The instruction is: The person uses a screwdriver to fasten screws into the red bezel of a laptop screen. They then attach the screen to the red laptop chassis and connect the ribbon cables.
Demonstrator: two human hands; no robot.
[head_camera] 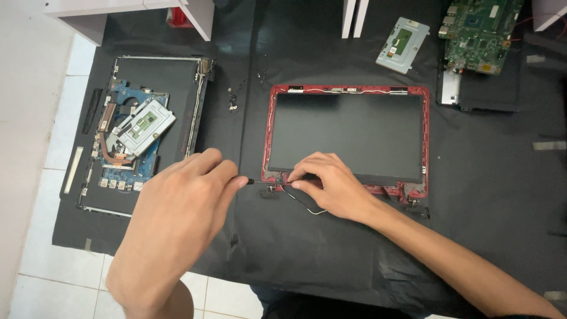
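A laptop screen panel (348,133) lies face up in a red lid frame (425,142) at the middle of a black mat. My left hand (183,207) grips a thin screwdriver (258,182), its tip at the frame's lower left hinge (273,188). My right hand (328,183) rests on that same corner, fingertips pinching at the hinge beside a loose black and white cable (307,205).
An opened laptop base with a blue circuit board (127,147) lies at the left. Small screws (232,97) sit between it and the lid. A green motherboard (478,32) and a silver plate (403,44) lie at the back right. White tile floor borders the mat (283,248).
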